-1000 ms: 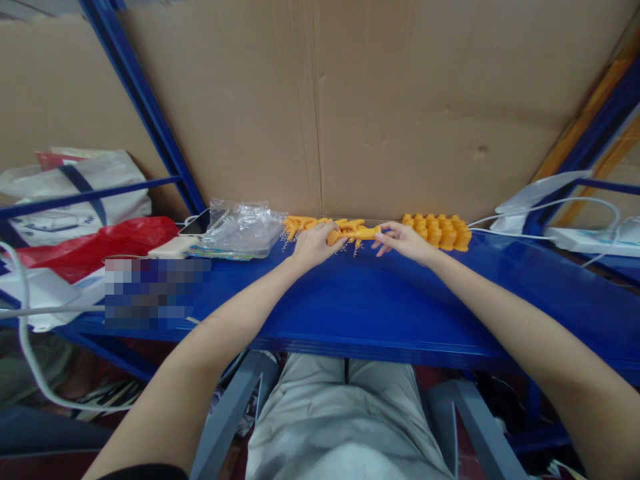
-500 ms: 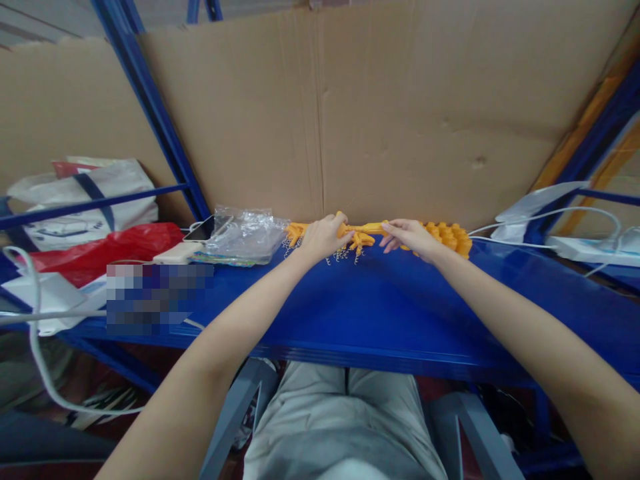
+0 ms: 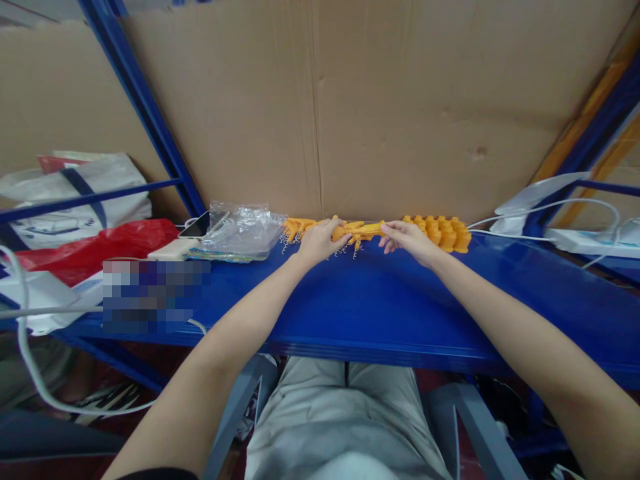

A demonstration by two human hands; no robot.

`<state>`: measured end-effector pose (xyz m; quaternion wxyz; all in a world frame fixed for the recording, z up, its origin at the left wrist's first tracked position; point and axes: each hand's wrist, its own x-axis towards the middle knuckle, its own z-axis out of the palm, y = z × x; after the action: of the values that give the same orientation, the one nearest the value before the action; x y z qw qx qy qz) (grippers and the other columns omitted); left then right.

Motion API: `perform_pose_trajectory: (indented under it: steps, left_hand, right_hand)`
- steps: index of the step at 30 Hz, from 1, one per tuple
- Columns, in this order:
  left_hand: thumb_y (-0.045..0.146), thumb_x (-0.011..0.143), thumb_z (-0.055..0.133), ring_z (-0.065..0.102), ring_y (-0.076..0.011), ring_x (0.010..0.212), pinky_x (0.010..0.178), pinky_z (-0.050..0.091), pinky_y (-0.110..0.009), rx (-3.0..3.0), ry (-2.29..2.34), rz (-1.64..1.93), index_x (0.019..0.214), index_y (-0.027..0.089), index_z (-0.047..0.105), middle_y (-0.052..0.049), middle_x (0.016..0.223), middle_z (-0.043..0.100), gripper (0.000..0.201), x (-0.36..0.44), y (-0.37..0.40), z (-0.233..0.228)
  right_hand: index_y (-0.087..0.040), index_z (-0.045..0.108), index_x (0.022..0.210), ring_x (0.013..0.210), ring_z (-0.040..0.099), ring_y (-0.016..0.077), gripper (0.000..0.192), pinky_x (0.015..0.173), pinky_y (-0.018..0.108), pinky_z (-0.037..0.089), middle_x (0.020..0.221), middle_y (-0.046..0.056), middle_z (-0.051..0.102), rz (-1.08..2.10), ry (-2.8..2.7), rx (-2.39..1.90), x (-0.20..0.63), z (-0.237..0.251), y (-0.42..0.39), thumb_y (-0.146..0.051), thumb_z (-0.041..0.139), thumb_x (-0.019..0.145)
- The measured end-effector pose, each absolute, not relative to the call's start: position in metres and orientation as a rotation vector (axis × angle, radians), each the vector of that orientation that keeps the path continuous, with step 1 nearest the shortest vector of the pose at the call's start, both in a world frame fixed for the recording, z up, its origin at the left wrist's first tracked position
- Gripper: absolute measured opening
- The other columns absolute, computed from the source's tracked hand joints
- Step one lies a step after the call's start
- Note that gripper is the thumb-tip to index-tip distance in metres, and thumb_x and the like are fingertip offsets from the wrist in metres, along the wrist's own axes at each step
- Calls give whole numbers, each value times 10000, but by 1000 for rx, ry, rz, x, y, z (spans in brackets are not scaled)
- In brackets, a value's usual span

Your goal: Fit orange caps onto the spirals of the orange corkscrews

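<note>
Between 2 hands [image 3: 319, 243] [image 3: 409, 241] stretches an orange piece [image 3: 369, 229].

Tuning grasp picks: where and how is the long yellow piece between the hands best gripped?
Probably the bare middle of the long yellow piece, pinched from above, across its length. It runs left to right and looks narrow there; the left hand covers its left end, the right hand has fingertips at its right end. The cardboard panel stands behind.

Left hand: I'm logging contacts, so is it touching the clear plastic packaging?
Apart. The head view shows it: orange pieces and some of the blue shelf show between the left hand and the clear plastic packaging.
</note>
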<state>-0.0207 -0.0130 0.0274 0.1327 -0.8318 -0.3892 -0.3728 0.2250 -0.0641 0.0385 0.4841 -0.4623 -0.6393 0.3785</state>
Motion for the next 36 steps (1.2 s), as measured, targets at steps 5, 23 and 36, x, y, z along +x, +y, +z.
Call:
perform_pose_trajectory:
  steps: [5, 23, 36]
  left_hand:
    - [326, 906, 681, 719, -240, 1055, 907, 564, -375, -2457, -1074, -1106, 1127, 211, 647, -81, 1124, 756, 252, -24, -8, 24]
    - [356, 910, 675, 717, -222, 980, 854, 555, -330, -2439, -1080, -1142, 1091, 209, 650, -77, 1055, 751, 234, -24, -7, 24]
    - [383, 900, 676, 716, -224, 946, 815, 547, -322, -2426, -1104, -1160, 1017, 225, 640, -55, 993, 757, 200, -21, -10, 23]
  right_hand:
    - [-167, 608, 1225, 598, 668, 118, 451, 554, 229, 513, 843, 57, 747, 922, -1561, -1104, 229, 35, -63, -461, 715, 901]
    - [-167, 599, 1215, 602, 662, 124, 506, 569, 249, 501, 810, 38, 737, 917, -1593, -1071, 229, 30, -62, -480, 754, 849]
    - [-178, 639, 1053, 592, 662, 126, 361, 578, 244, 532, 751, 37, 734, 940, -1588, -1089, 228, 31, -64, -494, 714, 895]
